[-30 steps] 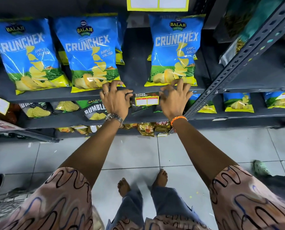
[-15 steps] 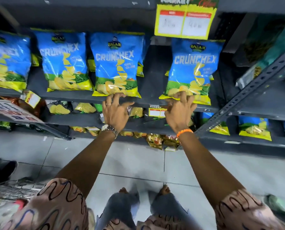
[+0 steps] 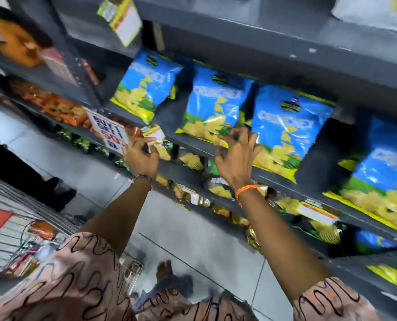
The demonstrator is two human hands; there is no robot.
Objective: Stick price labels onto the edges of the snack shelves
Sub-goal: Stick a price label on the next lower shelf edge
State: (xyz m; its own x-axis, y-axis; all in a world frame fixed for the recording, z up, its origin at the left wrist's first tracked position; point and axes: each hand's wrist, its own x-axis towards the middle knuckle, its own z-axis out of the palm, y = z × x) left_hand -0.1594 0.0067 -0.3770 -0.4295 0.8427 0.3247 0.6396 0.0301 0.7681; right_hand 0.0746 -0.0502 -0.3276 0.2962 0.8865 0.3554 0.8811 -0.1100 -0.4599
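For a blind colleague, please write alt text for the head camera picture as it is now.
Seen from above, a person's left hand and right hand reach to the front edge of a grey shelf that holds blue chip bags. The left hand is at a small yellow price label on that edge; the picture is blurred and tilted.

Yellow-edged label (image 3: 155,133) with white field, tilted, at front edge of grey shelf (image 3: 192,144), just below leftmost blue chip bag; blurred, print unreadable. Second label (image 3: 316,210), white with red and yellow trim, stuck flat on lower shelf edge to the right. Third label (image 3: 123,19), yellow with white panels, hanging askew from top shelf edge.
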